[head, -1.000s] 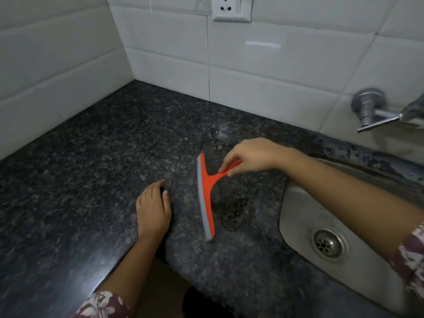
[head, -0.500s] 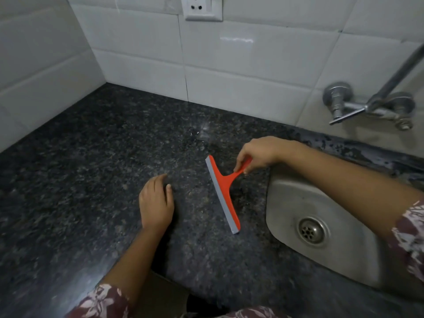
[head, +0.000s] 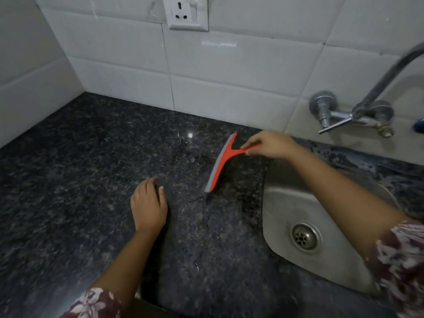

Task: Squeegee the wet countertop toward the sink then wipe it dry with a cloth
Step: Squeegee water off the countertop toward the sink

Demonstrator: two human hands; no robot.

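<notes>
Since half a second ago the squeegee (head: 220, 161) has slid away from me toward the wall and its blade has swung round. The near tip now points to 7 o'clock and the far tip to 1 o'clock, where before it leaned the other way. My left hand (head: 148, 207) has hardly shifted. It rests palm-down on the dark countertop (head: 80, 180), fingers relaxed and close together, holding nothing. The steel sink (head: 282, 203) lies at 3 o'clock from it. Farther off, at 1 o'clock, my right hand (head: 273, 144) pinches the orange handle between thumb and curled fingers. The blade's near tip is down on the stone, just left of the sink. Beyond are the tap (head: 344, 115) at 2 o'clock and the wall socket (head: 187, 13) at 12.
</notes>
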